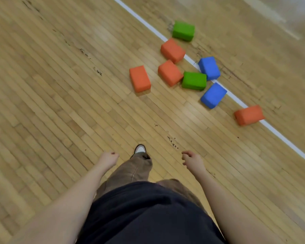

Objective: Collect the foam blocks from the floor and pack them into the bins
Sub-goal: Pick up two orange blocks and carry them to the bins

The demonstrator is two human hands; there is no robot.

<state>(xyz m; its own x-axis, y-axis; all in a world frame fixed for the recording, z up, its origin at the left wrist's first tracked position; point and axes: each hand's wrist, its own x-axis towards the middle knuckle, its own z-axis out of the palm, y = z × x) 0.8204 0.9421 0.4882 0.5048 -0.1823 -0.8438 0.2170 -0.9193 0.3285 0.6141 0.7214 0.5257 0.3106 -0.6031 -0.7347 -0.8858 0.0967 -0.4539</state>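
Bright, even light — blurred, curved edges

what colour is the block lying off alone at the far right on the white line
Orange; the lone block shows in the head view.

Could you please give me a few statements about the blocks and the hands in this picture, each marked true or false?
1. Four orange blocks lie on the floor. True: one nearest the person, two further on, one far right.
2. The left hand holds a block. False: it holds nothing.
3. There are two blue blocks. True.
4. The right hand rests on a green block. False: it hangs free, fingers loosely curled, well short of the blocks.
5. Only one green block is visible. False: there are two.
6. A bin stands beside the blocks. False: no bin is in view.
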